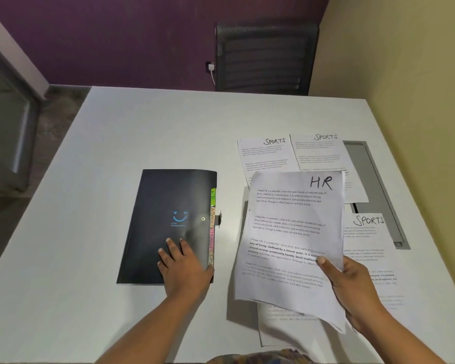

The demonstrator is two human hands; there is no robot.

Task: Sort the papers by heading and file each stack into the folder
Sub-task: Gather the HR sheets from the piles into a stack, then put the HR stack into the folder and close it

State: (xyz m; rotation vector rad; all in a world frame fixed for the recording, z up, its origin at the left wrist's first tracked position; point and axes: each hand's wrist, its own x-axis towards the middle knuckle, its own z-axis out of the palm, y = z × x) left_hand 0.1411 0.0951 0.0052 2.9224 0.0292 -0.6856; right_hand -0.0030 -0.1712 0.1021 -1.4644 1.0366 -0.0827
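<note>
A black expanding folder [166, 222] with a blue smiley and coloured side tabs [212, 227] lies shut on the white table. My left hand [184, 266] rests flat on its lower right corner, fingers spread. My right hand [352, 290] grips a stack of papers headed HR [292, 240], thumb on top, lifted a little above the table. Three sheets headed SPORTS lie on the table: one [265, 158] and another [323, 153] behind the HR stack, a third [368, 232] to its right. A further sheet [284, 329] pokes out under the stack, its heading hidden.
A grey cable hatch [373, 179] is set into the table at the right, partly under the sheets. A black mesh chair [265, 59] stands behind the far edge. A beige wall [405, 61] runs along the table's right side.
</note>
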